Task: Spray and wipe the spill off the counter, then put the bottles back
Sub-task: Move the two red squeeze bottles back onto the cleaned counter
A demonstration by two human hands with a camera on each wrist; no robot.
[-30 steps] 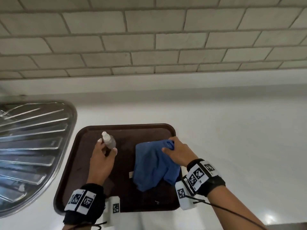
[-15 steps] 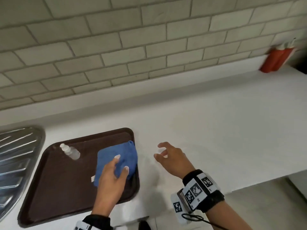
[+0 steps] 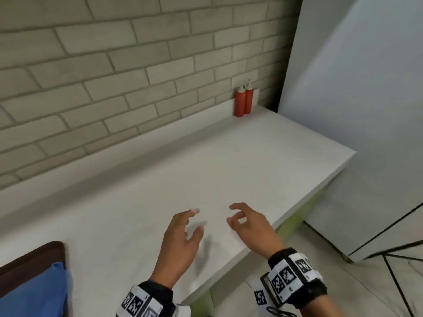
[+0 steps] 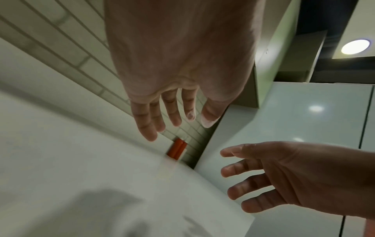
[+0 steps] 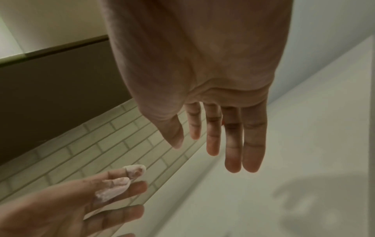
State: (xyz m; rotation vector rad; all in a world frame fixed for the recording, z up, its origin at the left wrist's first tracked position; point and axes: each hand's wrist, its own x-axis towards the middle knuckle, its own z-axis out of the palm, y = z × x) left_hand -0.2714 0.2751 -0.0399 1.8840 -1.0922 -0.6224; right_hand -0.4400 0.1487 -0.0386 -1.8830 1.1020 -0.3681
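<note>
Nearest the camera, both wrists wear black bands set with black-and-white square-patterned markers. The left hand [image 3: 180, 243] hovers above the white, smooth counter top [image 3: 160, 193] with its fingers spread and only slightly bent, holding nothing; its shadow falls on the surface just beneath it. The right hand [image 3: 249, 227] hovers beside it, near the counter's front edge, with its fingers loosely curved and its thumb apart from them, and it too holds nothing. The two hands are close together but do not touch (the left wrist view shows a clear gap between them, and the right wrist view shows long pale nails on the left hand's fingers).

At the lower left corner of the head view lies a folded blue cloth [image 3: 34, 291], resting on a dark brown tray with a raised rim [image 3: 29, 255]; only a corner of each is in view. Both lie well apart from the hands.

Farther back, the counter runs along a wall of pale grey-beige brick-shaped tiles [image 3: 137, 76]. At the far end, in the corner against that wall, stand two red squeeze bottles with pale nozzle caps [image 3: 243, 102], upright and touching each other. Just beside them rises a tall, plain white panel [image 3: 354, 110] that closes off the counter's end.
</note>
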